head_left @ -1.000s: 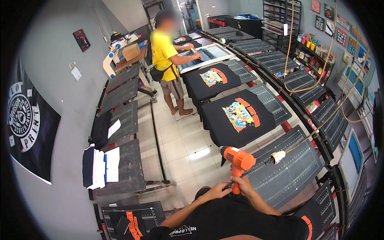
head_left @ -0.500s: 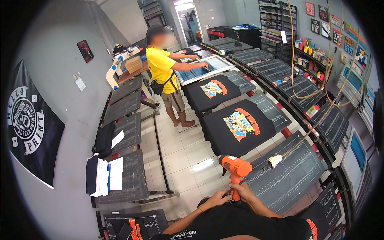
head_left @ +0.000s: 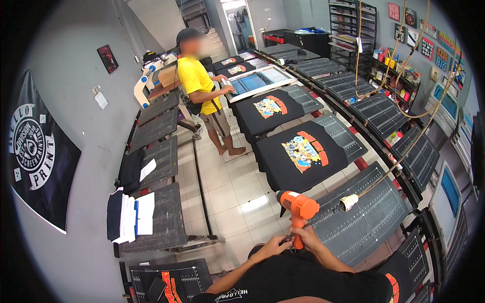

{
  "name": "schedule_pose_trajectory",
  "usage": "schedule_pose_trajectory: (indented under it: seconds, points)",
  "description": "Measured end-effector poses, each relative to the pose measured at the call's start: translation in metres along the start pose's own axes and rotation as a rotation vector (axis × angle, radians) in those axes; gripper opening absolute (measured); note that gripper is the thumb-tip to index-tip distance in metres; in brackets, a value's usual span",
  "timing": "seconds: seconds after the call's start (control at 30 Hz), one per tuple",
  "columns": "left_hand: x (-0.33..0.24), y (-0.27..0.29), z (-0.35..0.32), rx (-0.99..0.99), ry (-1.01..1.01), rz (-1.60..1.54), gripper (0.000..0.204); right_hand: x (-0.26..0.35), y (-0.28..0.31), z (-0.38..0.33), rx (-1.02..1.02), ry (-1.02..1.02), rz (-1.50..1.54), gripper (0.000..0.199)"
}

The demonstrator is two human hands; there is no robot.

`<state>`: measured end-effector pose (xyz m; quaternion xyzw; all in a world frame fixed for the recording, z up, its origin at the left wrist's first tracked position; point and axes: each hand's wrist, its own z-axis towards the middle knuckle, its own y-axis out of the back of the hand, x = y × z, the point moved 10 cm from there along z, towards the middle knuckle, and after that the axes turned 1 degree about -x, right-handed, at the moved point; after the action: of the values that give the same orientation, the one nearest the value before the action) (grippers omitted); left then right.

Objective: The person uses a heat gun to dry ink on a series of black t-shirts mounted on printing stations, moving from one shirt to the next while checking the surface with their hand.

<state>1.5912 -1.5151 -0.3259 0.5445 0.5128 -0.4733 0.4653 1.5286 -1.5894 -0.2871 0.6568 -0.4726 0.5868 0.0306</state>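
My right hand [head_left: 306,236] grips the handle of an orange heat gun [head_left: 298,206], whose nozzle points left over the tiled floor. My left hand [head_left: 273,247] touches the bottom of that handle, fingers curled by the cord. Just beyond the gun lies a black T-shirt [head_left: 303,154] with a colourful cartoon print, spread on a printing board. To the gun's right is a bare dark grid-marked board [head_left: 366,217]. A black shirt with orange print [head_left: 303,280] lies right below my hands.
A person in a yellow shirt [head_left: 199,83] works at a screen frame [head_left: 260,81] further along the row of boards. A second printed black shirt [head_left: 268,108] lies past the first. Folded shirts [head_left: 124,214] sit on the left boards. Cords hang at right.
The view has shifted slightly and the heat gun with my hands sits a little lower and further right. The person in yellow stays bent over the screen frame.
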Motion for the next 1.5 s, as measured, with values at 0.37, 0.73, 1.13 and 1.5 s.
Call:
schedule_pose_trajectory:
  seconds: [0.37, 0.73, 1.13, 1.5]
  points:
    - [-0.004, 0.0, -0.001, -0.004, 0.002, 0.042, 0.029, 0.003, -0.003, -0.003, -0.007, -0.014, 0.011, 0.04]
    - [0.009, -0.002, 0.0, 0.027, 0.021, 0.059, 0.03, 0.002, -0.001, -0.002, -0.001, -0.006, 0.0, 0.04]
    - [0.002, -0.003, -0.001, 0.022, 0.03, 0.001, 0.028, -0.003, 0.003, -0.001, -0.024, -0.036, 0.012, 0.041]
    - [0.022, -0.018, -0.013, -0.066, 0.011, -0.06, 0.027, -0.017, 0.004, -0.007, -0.028, -0.17, -0.039, 0.044]
